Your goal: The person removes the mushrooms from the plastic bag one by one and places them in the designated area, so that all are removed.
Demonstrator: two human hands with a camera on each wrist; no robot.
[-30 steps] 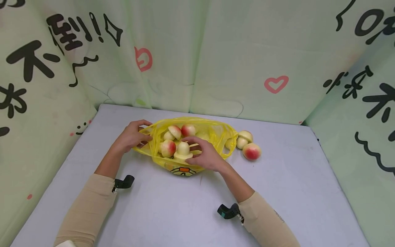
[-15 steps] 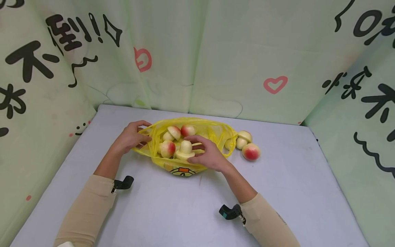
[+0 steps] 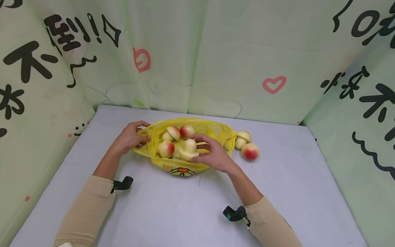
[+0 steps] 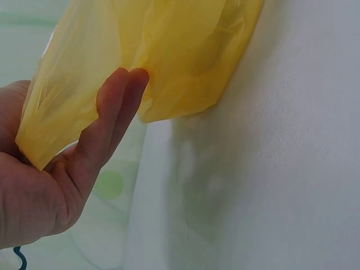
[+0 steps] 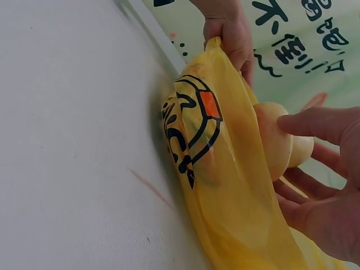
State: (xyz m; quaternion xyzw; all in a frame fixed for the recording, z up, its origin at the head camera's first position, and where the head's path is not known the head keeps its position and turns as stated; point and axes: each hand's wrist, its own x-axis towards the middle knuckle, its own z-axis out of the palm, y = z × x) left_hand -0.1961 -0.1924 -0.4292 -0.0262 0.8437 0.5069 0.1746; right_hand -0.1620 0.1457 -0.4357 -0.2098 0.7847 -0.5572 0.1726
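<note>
A yellow plastic bag lies with its mouth spread wide on the table. My left hand holds its left edge, the film passing between thumb and fingers in the left wrist view. Inside the bag, my right hand grips a pale toy mushroom, stem upward. In the right wrist view the thumb presses on this mushroom's cap, with the fingers behind it. Several red-and-cream toy mushrooms lie around it in the bag, including one at the front left and one at the back.
To the right of the bag, a pale toy mushroom and a red-topped one lie on the white table. A printed green curtain stands behind the table and along both sides.
My right hand has moved slightly right with the pale toy mushroom, away from the red-capped one at the front left of the bag. My left hand keeps its place on the bag.
</note>
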